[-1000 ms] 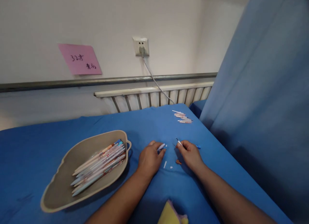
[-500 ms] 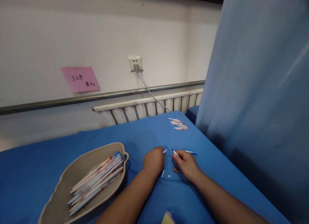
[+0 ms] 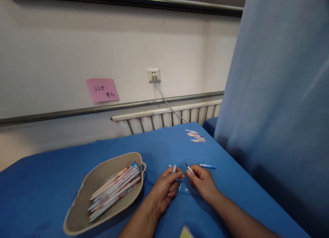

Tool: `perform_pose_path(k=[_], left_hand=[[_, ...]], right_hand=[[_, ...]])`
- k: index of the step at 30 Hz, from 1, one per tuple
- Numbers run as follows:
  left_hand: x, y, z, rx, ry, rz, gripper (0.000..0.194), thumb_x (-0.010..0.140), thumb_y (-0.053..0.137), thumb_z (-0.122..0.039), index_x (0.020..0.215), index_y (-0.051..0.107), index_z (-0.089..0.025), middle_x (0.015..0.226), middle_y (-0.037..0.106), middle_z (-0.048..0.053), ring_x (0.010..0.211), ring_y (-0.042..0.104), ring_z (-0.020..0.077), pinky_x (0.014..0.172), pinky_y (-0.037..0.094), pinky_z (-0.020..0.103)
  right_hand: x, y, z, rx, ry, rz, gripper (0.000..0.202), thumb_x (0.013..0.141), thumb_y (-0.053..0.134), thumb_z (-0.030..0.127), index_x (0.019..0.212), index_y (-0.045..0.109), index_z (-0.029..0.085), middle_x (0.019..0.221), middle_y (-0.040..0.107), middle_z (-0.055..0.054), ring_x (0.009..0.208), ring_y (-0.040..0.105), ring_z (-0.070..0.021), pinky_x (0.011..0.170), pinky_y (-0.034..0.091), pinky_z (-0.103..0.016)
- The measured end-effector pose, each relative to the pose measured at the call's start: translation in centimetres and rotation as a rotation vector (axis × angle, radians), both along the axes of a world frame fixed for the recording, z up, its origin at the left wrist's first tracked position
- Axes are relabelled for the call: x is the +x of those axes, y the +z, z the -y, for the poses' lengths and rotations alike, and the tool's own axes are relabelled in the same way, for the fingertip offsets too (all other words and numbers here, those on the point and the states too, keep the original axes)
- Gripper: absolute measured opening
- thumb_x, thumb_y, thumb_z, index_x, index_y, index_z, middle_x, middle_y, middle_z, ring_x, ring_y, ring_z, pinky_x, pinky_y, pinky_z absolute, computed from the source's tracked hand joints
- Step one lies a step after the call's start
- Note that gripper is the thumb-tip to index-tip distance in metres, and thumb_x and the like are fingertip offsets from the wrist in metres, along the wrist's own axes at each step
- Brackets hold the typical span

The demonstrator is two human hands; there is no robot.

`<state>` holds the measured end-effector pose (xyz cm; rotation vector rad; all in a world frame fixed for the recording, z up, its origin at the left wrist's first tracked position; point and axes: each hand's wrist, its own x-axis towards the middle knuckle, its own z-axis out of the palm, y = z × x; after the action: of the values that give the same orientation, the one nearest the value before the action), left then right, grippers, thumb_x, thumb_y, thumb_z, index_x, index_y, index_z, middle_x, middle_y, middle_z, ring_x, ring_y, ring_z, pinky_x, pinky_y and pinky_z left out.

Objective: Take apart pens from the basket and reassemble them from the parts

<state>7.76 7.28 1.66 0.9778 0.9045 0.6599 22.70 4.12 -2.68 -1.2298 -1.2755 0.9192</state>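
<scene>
My left hand (image 3: 167, 186) is turned partly palm up, its thumb and fingers closed on a pale blue pen part (image 3: 174, 168). Close by on the right, my right hand (image 3: 203, 181) pinches a thin white pen refill (image 3: 190, 169) with a dark tip pointing up and left. The two hands are nearly touching. Between and below them, a small pale stick-like piece (image 3: 180, 187) and a tiny white bit (image 3: 186, 189) lie on the blue cloth. Just beyond my right hand lies a clear blue pen barrel (image 3: 208, 166).
To the left stands a beige leaf-shaped basket (image 3: 77, 197) holding several pens (image 3: 115, 190). Several thin refills (image 3: 197, 136) lie at the table's far corner. A yellow paper piece (image 3: 186, 232) shows at the near edge. A blue curtain (image 3: 277, 94) hangs along the right.
My left hand has rolled from back-up to palm-up, bringing the pale blue pen part into view. My right hand still pinches the refill. The whole view has shifted, with the scene lower and further right.
</scene>
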Motion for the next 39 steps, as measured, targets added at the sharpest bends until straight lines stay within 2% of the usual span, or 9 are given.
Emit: perform_pose_path(k=[3,7,11,15,19,26,32,39], left_hand=[[-0.3,-0.1,0.2,-0.117,0.021,0.180,0.021,0.070,0.067,-0.021,0.086,0.055,-0.015,0.073,0.059,-0.002,0.033,0.021,-0.0026,0.032,0.009,0.014],[-0.7,-0.4,-0.4,-0.191,0.000,0.244,0.024,0.071,0.069,-0.017,0.093,0.060,-0.012,0.072,0.061,-0.001,0.032,0.023,-0.0035,0.031,0.010,0.013],[-1.2,-1.1,-1.3,-0.265,0.010,0.351,0.017,0.073,0.071,-0.015,0.086,0.059,-0.012,0.077,0.064,0.001,0.032,0.025,-0.0042,0.030,0.013,0.011],[-1.3,-1.7,-1.9,-0.299,0.021,0.426,0.012,0.077,0.069,-0.018,0.081,0.059,-0.012,0.077,0.064,0.001,0.032,0.025,-0.0041,0.029,0.015,0.011],[-1.3,-2.0,-1.9,-0.279,0.026,0.414,0.013,0.078,0.068,-0.022,0.081,0.061,-0.012,0.077,0.063,0.001,0.033,0.025,-0.0041,0.029,0.015,0.011],[-1.4,-1.9,-1.8,-0.222,-0.010,0.351,0.018,0.073,0.072,-0.023,0.083,0.063,-0.011,0.077,0.060,0.000,0.034,0.025,-0.0039,0.031,0.015,0.013],[-1.4,-1.8,-1.8,-0.163,-0.056,0.288,0.021,0.072,0.073,-0.027,0.080,0.063,-0.010,0.056,0.045,-0.006,0.035,0.019,-0.0024,0.032,0.010,0.014],[-1.3,-1.2,-1.7,-0.093,-0.026,0.237,0.026,0.072,0.072,-0.033,0.081,0.064,-0.011,0.052,0.036,-0.008,0.037,0.016,-0.0008,0.034,0.008,0.016]], right_hand=[[-0.2,0.3,0.2,0.015,0.016,-0.009,0.030,0.085,0.050,0.041,0.068,0.054,0.016,0.057,0.040,0.005,0.055,0.037,-0.0101,0.052,0.031,-0.022],[-0.2,0.0,0.2,-0.011,0.017,-0.031,0.034,0.086,0.048,0.044,0.067,0.054,0.016,0.057,0.041,0.004,0.054,0.037,-0.0105,0.052,0.031,-0.022],[-0.2,-0.4,0.1,-0.080,0.014,-0.059,0.040,0.089,0.040,0.049,0.075,0.056,0.016,0.058,0.046,0.003,0.052,0.040,-0.0111,0.050,0.032,-0.023],[-0.4,0.1,0.5,-0.056,0.000,-0.015,0.037,0.089,0.040,0.048,0.075,0.055,0.017,0.060,0.049,0.002,0.055,0.044,-0.0121,0.052,0.035,-0.023],[-0.7,0.6,1.1,-0.006,-0.033,0.068,0.028,0.086,0.049,0.043,0.073,0.055,0.018,0.060,0.050,0.003,0.055,0.043,-0.0118,0.053,0.036,-0.023],[-0.7,0.6,1.4,0.014,-0.036,0.186,0.027,0.087,0.048,0.041,0.077,0.058,0.018,0.065,0.057,0.000,0.059,0.049,-0.0136,0.056,0.038,-0.023],[-0.5,1.0,1.5,0.027,-0.059,0.244,0.026,0.088,0.047,0.039,0.075,0.058,0.019,0.066,0.058,0.000,0.059,0.051,-0.0132,0.056,0.038,-0.023],[-0.5,1.2,1.4,0.033,-0.042,0.294,0.026,0.087,0.047,0.039,0.073,0.058,0.020,0.063,0.058,0.000,0.056,0.050,-0.0136,0.054,0.036,-0.023]])
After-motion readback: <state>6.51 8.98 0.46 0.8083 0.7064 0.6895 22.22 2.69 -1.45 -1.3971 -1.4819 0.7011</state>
